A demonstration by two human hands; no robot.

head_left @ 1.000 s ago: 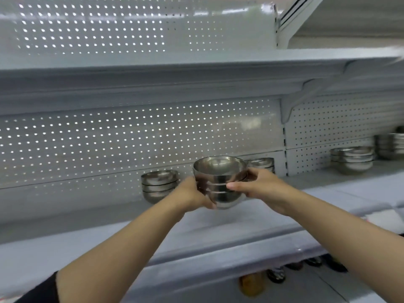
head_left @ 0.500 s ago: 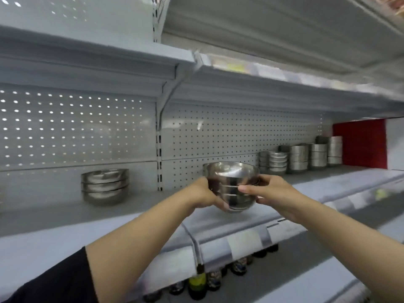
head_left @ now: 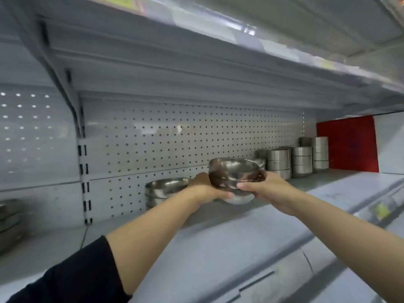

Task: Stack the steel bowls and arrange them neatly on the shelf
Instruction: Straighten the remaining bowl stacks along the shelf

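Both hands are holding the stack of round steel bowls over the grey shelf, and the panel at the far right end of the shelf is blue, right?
Not quite: in the head view the panel at the far right end is red, not blue. The rest holds: the left hand and right hand grip the stack of round steel bowls over the grey shelf.

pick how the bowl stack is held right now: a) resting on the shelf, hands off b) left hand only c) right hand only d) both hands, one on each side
d: the left hand and right hand grip opposite sides of the bowl stack, held just above the shelf.
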